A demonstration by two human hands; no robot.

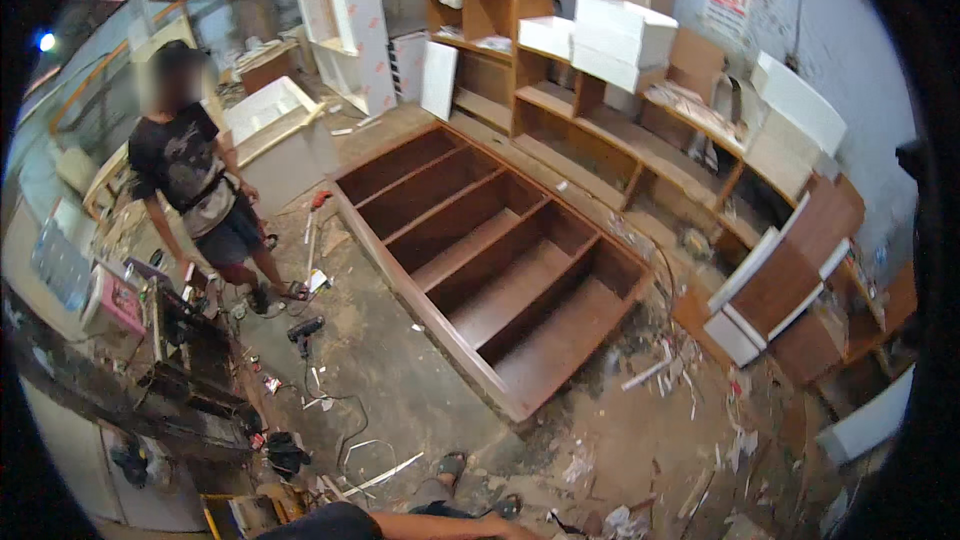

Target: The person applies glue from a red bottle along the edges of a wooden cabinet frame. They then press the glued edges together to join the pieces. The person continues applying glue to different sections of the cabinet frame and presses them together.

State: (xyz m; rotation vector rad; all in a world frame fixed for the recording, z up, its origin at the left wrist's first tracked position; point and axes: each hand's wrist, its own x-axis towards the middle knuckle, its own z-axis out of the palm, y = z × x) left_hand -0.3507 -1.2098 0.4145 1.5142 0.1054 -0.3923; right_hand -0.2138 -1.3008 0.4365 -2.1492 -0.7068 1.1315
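From a dark sleeve at the lower edge, my left forearm [430, 526] reaches across to the right. Of my left hand [508, 530] only a sliver shows, and its fingers are cut off by the picture's edge. My right hand is outside the picture. In front of me a large reddish-brown shelf cabinet [400, 273] lies on its back on the floor, its open compartments facing up. A black cordless drill [305, 332] rests on the floor to its left, apart from my hands. My sandalled feet [452, 464] stand before the cabinet's near end.
A person [185, 160] stands left beside a cluttered dark workbench [190, 360]. Wooden shelving [600, 135] with white boxes [622, 40] lines the back wall. Brown and white panels [790, 275] lean at right. Scraps, strips and a cable [360, 415] litter the floor.
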